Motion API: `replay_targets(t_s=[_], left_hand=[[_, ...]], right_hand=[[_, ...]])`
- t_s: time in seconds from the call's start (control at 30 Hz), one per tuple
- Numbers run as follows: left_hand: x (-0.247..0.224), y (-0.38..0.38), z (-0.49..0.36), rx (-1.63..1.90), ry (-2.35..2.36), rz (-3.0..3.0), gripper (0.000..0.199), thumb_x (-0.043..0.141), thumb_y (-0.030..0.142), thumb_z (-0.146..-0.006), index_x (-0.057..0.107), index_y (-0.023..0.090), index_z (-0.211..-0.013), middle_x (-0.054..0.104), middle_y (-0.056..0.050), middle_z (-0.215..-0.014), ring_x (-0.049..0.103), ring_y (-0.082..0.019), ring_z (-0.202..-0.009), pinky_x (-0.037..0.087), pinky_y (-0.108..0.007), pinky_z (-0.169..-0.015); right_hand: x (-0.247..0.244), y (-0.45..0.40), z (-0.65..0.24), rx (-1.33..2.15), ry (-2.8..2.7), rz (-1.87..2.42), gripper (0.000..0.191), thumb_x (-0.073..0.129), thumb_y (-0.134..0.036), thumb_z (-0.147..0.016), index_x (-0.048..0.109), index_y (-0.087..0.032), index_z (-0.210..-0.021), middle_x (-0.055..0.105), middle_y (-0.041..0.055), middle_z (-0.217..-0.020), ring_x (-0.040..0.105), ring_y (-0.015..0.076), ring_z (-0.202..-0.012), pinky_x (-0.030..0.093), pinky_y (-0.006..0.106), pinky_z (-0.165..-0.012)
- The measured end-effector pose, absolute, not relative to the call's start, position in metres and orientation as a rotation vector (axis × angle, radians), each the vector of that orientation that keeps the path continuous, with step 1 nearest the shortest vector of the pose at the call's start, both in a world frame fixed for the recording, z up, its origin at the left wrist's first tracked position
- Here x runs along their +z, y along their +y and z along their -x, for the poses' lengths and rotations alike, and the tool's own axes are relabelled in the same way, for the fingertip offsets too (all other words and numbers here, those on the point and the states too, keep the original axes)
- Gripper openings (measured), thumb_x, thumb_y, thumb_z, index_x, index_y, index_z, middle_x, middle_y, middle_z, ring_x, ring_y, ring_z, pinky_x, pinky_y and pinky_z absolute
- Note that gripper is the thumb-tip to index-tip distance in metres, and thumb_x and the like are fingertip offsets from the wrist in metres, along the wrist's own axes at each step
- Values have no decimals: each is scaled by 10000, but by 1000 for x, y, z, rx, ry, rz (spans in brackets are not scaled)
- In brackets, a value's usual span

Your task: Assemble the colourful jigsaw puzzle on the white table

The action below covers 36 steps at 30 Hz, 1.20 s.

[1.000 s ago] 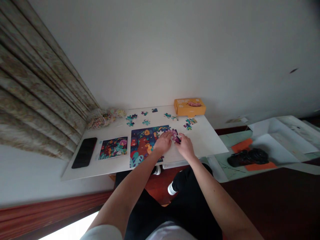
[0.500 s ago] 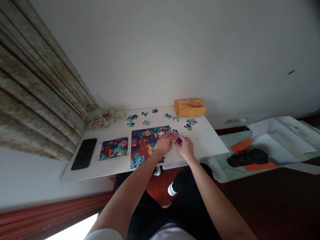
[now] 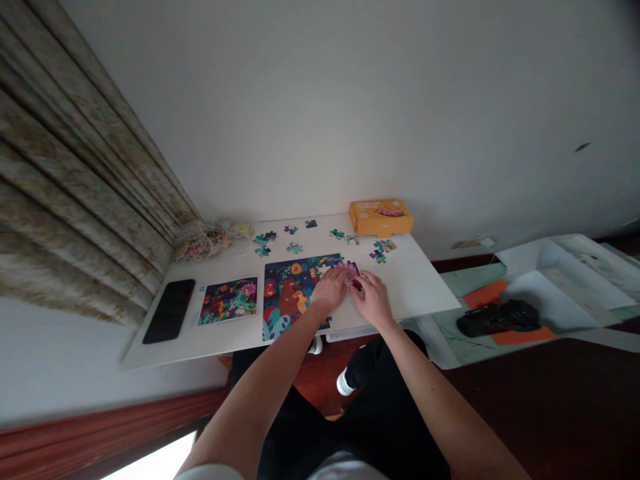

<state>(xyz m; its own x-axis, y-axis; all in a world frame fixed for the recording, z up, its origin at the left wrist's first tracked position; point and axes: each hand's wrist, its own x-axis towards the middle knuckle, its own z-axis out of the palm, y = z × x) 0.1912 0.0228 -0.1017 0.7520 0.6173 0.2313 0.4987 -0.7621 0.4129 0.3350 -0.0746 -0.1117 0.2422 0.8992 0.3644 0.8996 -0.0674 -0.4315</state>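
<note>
A partly assembled jigsaw puzzle [image 3: 285, 287] with a dark, colourful forest picture lies on the white table. My left hand [image 3: 330, 288] rests over its right part, fingers stretched flat on the pieces. Just beyond those fingertips is a pink and purple section [image 3: 350, 267] at the upper right of the puzzle. My right hand [image 3: 375, 299] pinches a dark purple puzzle piece [image 3: 357, 285] at that section's lower edge; the fingers partly cover it, and whether it is interlocked I cannot tell. Left of the puzzle lies a printed reference picture [image 3: 229, 300].
Loose puzzle pieces [image 3: 295, 248] lie along the table's back, with more pieces [image 3: 383, 250] at the right. An orange box [image 3: 381, 217] stands against the wall. A black phone [image 3: 170, 310] and plastic bags [image 3: 203, 241] occupy the left side. A camera [image 3: 497, 316] sits on the lower surface at right.
My right hand has moved slightly down and its fingers are spread a little more over the purple piece. My left hand stays on the puzzle. The whole view has shifted slightly.
</note>
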Motion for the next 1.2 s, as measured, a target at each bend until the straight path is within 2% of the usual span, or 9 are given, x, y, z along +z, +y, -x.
replay_targets(t_s=[0.1,0.2,0.37,0.57,0.8,0.93,1.07,1.2], left_hand=[[-101,23,-191,506,877,-2617,495,492,65,-908,574,176,-1383,649,-135,-1416,568,-242,-1373,425,-444,-1220],[-101,23,-192,500,885,-2634,489,483,59,-903,572,158,-1374,640,-144,-1428,568,-244,-1374,412,-425,-1229],[-103,23,-192,497,882,-2644,464,469,59,-906,579,145,-1349,652,-149,-1401,577,-241,-1362,411,-422,-1226],[-102,23,-192,493,872,-2642,480,456,59,-912,570,166,-1366,655,-137,-1398,578,-244,-1360,420,-444,-1218],[-100,22,-193,486,883,-2638,434,472,61,-926,583,125,-1341,651,-164,-1396,577,-248,-1353,415,-421,-1221],[-102,22,-194,495,898,-2636,449,484,51,-911,584,151,-1338,647,-143,-1404,579,-240,-1352,422,-424,-1214],[-103,22,-194,501,888,-2642,447,490,42,-907,595,132,-1333,646,-154,-1404,575,-242,-1357,411,-417,-1223],[-102,22,-193,475,894,-2654,424,493,60,-928,616,112,-1330,657,-163,-1390,580,-251,-1352,413,-416,-1221]], right_hand=[[-114,-76,-336,19,-1813,1903,351,493,-302,-1035,718,-221,-1292,624,151,-1480,549,330,-1376,456,516,-1093],[-116,-75,-336,50,-1878,1908,388,450,-239,-1039,694,-211,-1339,639,139,-1477,535,313,-1419,429,531,-1136],[-117,-71,-336,54,-1862,1934,422,441,-198,-1026,671,-210,-1379,654,130,-1462,561,297,-1399,420,517,-1158],[-115,-72,-336,41,-1858,1913,389,465,-205,-1021,700,-205,-1332,657,137,-1449,570,310,-1370,428,508,-1153],[-119,-73,-337,-38,-1887,1912,358,469,-222,-1035,712,-187,-1296,672,144,-1422,589,302,-1338,450,487,-1142],[-119,-73,-338,-67,-1911,1912,354,490,-263,-1042,695,-172,-1316,661,159,-1438,583,318,-1349,460,506,-1127],[-119,-72,-337,-58,-1926,1923,390,489,-270,-1043,653,-158,-1379,654,174,-1447,560,330,-1388,450,532,-1131],[-120,-72,-336,-36,-1928,1917,376,510,-274,-1032,666,-163,-1356,665,172,-1432,562,338,-1385,441,546,-1136]])
